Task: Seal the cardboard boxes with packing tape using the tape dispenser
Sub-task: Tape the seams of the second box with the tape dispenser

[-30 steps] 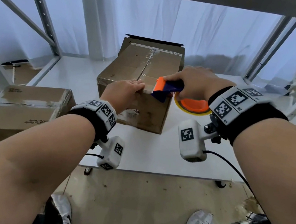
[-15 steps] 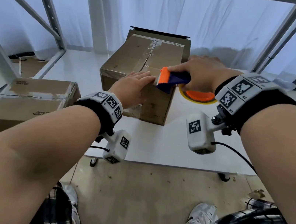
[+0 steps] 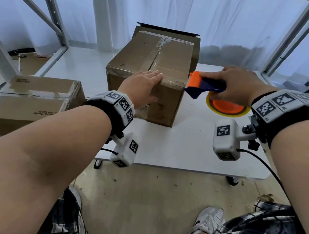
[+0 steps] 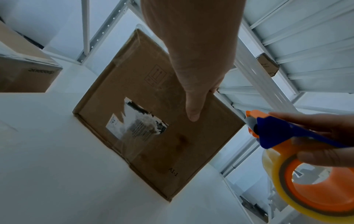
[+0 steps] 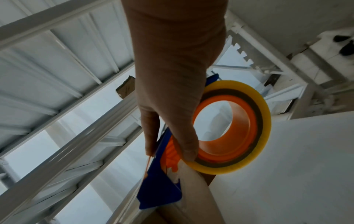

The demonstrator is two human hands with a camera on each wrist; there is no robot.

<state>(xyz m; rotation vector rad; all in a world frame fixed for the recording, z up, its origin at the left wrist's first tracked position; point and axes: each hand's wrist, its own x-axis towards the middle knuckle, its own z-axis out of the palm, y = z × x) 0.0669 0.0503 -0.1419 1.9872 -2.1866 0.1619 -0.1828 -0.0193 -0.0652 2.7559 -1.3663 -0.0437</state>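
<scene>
Bare and flat, the left hand point(image 3: 142, 86) presses its straight fingers on the near top edge of the cardboard box point(image 3: 151, 80). The right hand point(image 3: 236, 83) grips the blue and orange tape dispenser point(image 3: 207, 85), held right beside the box's near right corner. This box stands on the white table point(image 3: 185, 146). Another box point(image 3: 28, 101) sits off to the left.

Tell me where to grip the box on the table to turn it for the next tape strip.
Probably take the box by two opposite side walls near the top corners, from the near side. Its flaps are taped shut, so there's no lip; the left hand lies flat on the near top edge, the right hand holds the tape dispenser.
</scene>
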